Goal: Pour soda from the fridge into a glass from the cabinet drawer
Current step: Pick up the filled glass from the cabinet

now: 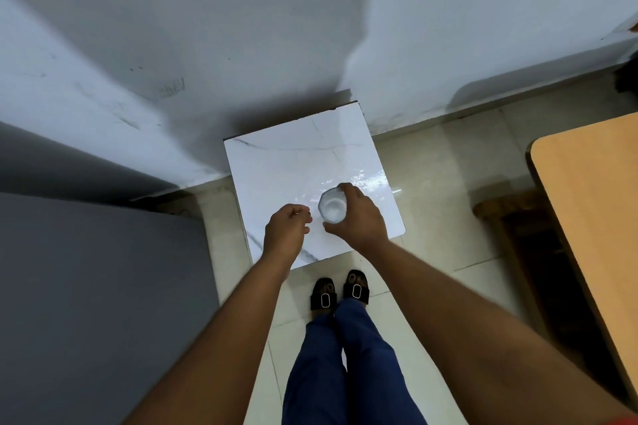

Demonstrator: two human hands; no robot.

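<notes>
A clear drinking glass (332,205) stands upright on a small white marble-patterned tabletop (286,166), seen from straight above. My right hand (359,217) wraps around the glass from the right, thumb and fingers on its wall. My left hand (284,229) hovers just left of the glass with its fingers curled closed and nothing in it. No soda bottle or can is in view.
A grey fridge-like block (86,286) fills the left side. White walls (207,28) rise behind the little table. A wooden table (593,217) juts in at the right with a dark stool (500,210) beside it. My feet in black sandals (340,293) stand on pale floor tiles.
</notes>
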